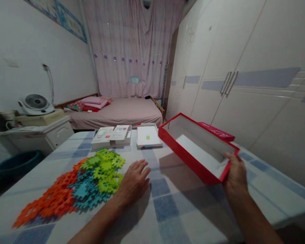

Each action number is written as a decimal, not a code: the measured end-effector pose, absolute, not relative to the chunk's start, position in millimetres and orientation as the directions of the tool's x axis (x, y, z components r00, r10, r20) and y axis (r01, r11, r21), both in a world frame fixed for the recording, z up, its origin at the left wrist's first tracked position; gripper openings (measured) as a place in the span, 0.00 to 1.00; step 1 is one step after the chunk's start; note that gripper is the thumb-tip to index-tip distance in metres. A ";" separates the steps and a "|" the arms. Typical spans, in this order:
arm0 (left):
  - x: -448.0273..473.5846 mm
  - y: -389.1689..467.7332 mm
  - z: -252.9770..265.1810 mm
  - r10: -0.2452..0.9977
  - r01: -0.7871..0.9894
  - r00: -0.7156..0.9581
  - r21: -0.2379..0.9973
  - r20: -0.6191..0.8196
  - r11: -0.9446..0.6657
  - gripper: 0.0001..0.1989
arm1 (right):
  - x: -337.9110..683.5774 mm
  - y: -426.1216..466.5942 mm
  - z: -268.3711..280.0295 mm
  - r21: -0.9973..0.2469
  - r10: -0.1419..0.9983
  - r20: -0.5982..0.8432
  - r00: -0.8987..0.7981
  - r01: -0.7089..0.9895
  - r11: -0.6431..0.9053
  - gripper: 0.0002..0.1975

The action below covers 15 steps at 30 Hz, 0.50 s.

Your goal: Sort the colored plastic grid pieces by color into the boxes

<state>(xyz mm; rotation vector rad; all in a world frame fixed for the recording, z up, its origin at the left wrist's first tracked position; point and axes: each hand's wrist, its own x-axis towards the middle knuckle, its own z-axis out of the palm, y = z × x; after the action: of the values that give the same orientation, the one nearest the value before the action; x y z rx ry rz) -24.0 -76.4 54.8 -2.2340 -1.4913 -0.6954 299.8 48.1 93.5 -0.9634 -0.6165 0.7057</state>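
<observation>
My right hand grips a red box by its near right corner, thumb over the rim. The box is tilted above the table, its pale inside turned toward me and its shadow falling on the cloth. My left hand hovers over or rests on the cloth, palm down with the fingers loosely stretched; whether it touches the cloth I cannot tell. Just left of it lie piles of gear-shaped plastic pieces: yellow-green pieces, teal pieces and orange pieces.
A red lid or box shows partly behind the held box. White boxes and a shallow white tray stand at the table's far edge. Beyond are a bed, a wardrobe at right and a fan at left.
</observation>
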 end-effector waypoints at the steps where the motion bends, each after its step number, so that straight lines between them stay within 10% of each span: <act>1: -15.0 -68.0 49.1 0.757 0.928 0.296 0.012 0.583 -0.371 0.15 | 279.6 54.6 98.4 -0.879 0.788 0.109 0.606 -0.312 0.361 0.21; 15: -7.9 -53.4 13.1 0.802 0.822 0.209 0.343 0.560 -0.454 0.12 | 71.7 155.1 108.2 -0.962 0.746 -0.230 0.625 -0.264 -0.076 0.29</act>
<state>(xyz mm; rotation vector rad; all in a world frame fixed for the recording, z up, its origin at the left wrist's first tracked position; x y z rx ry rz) -7.9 -53.4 13.1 -2.4197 -1.6254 -1.0911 71.7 155.1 108.2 -1.4139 -0.4390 0.8790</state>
